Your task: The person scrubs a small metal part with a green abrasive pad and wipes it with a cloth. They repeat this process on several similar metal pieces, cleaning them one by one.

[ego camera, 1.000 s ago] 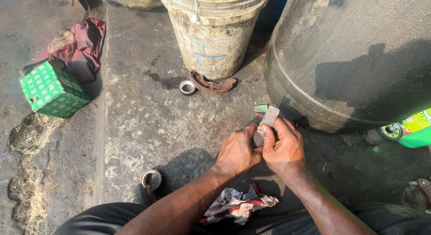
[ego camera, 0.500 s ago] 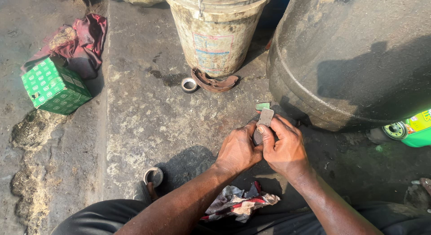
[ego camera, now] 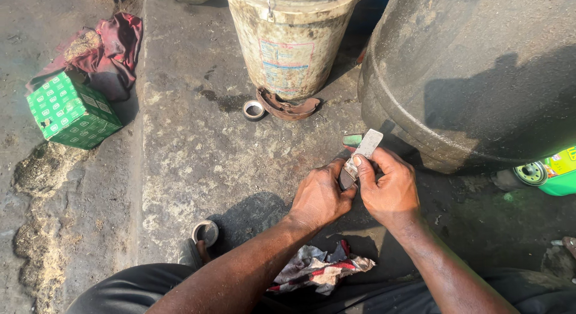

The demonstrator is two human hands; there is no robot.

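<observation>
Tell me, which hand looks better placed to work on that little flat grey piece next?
Probably the right hand: its thumb already lies along the flat grey piece, free to rub it. The left hand is wrapped around the lower end, steadying it.

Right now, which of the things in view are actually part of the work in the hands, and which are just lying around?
In hand:
left hand and right hand, both gripping the small flat grey piece

Lying about:
green patterned box
red rag
dirty bucket
small metal ring
large dark drum
green container
crumpled cloth
</observation>
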